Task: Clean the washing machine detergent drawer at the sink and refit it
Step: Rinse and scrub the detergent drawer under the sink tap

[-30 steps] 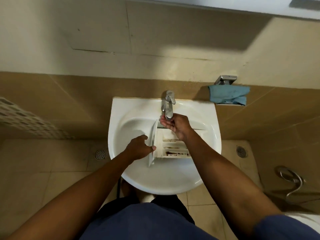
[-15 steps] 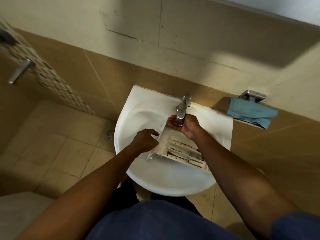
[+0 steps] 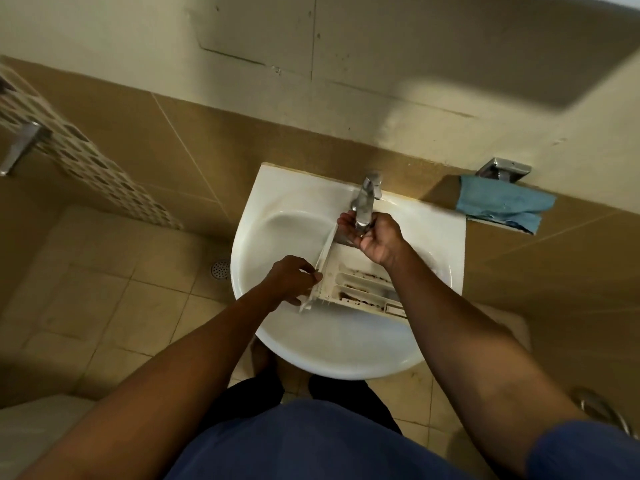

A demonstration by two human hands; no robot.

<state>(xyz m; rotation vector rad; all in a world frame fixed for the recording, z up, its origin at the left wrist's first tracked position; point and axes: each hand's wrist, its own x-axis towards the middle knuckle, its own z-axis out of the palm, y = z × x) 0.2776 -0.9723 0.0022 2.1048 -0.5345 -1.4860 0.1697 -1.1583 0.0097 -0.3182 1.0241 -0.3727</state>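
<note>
The left hand point(image 3: 294, 280) is gripping the white front panel of the detergent drawer point(image 3: 356, 285), with fingers curling round the panel's edge. It is holding the drawer tilted inside the white sink point(image 3: 332, 358). The drawer is stretching from the left hand across to beneath the right forearm. Its compartments are facing up and showing dark brown grime along the dividers.

The right hand point(image 3: 379, 237) is sitting at the drawer's far end, directly under the spout of the chrome tap point(image 3: 367, 199), with its fingers curling upward. The spout is covering part of the palm, so I cannot tell whether this hand is grasping the drawer, the spout or nothing at all.

Beyond the right hand and out to its right, a blue cloth point(image 3: 502, 204) is hanging from a metal wall holder point(image 3: 504, 168). Out to the left of the left hand, a round floor drain point(image 3: 220, 268) is lying in the tiled floor.
</note>
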